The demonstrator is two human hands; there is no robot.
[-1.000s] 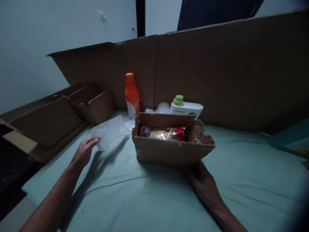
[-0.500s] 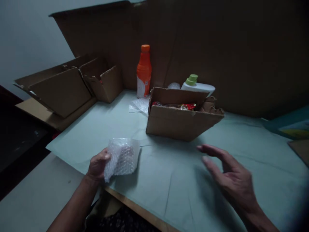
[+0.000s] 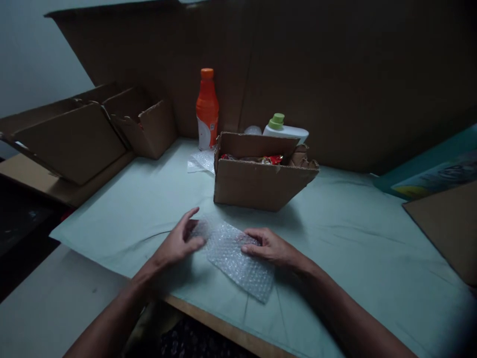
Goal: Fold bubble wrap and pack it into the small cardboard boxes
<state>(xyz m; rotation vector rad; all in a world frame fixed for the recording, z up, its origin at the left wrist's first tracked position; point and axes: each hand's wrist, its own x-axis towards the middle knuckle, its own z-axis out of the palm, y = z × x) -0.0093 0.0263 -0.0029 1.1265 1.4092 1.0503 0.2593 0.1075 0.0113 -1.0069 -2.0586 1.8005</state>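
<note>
A clear bubble wrap sheet (image 3: 238, 263) slants over the near part of the cloth-covered table. My right hand (image 3: 270, 246) pinches its right side between thumb and fingers. At the sheet's left end, my left hand (image 3: 181, 243) has thumb and fingers spread apart; that end is blurred, and whether the hand touches it I cannot tell. Just beyond the hands stands an open cardboard box (image 3: 257, 186) with shiny red packets (image 3: 272, 159) inside.
Behind the box are an orange bottle (image 3: 207, 107), a white bottle with a green cap (image 3: 286, 132) and another bubble wrap piece (image 3: 201, 161). More cardboard boxes (image 3: 70, 144) stand at left. A teal package (image 3: 428, 169) and cardboard piece (image 3: 447, 228) are at right.
My right hand has come in from the right and taken hold of the bubble wrap. My left hand has loosened its grip and moved right with the wrap. The view has turned slightly right.
</note>
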